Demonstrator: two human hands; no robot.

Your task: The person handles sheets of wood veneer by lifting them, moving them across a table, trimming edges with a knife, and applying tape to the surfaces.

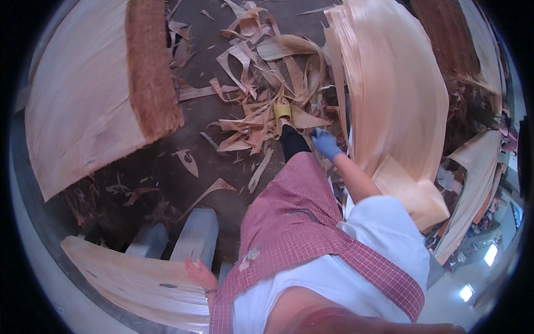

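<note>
My left hand [199, 273] is bare, with a bracelet at the wrist. It rests on the right end of a low stack of pale wood veneer sheets [137, 288], fingers spread a little. My right hand [325, 143], in a blue-grey glove, hangs beside my black-clad leg. It is close to the left edge of a tall stack of veneer sheets [392, 83]. The right fingers look partly curled, and their tips are hard to make out. A smaller loose veneer piece [411, 196] lies across the near end of that tall stack.
Torn veneer scraps [250, 125] litter the dark floor around my yellow slipper [282, 110]. Another thick veneer stack [79, 96] with a rough brown side stands at the left. Grey blocks [196, 234] stick out beyond the low stack. More veneer sheets [471, 167] lie at far right.
</note>
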